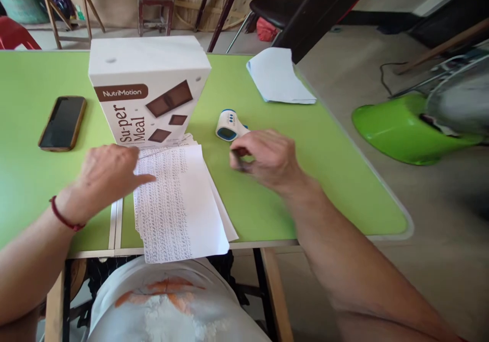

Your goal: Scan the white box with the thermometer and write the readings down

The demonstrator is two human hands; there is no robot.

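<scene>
My left hand [109, 174] hovers at the left edge of a stack of handwritten paper sheets [206, 204], its thumb stretched out over the lines; whether it touches them I cannot tell. My right hand [271, 159] is curled in a pinch to the right of the sheets. Between its thumb and finger is a small dark object [240, 160], blurred, its kind unclear. Just beyond that hand lies a white and blue infrared thermometer [228, 124], partly hidden by the fingers. A white NutriMotion box [153, 92] stands upright behind the sheets.
On the green table [328, 189], a phone [63, 123] lies at the left and folded white papers [280, 77] at the far right. A dark chair [273, 12] stands beyond the table. To the right, a bright green plastic item [401, 128] is on the floor.
</scene>
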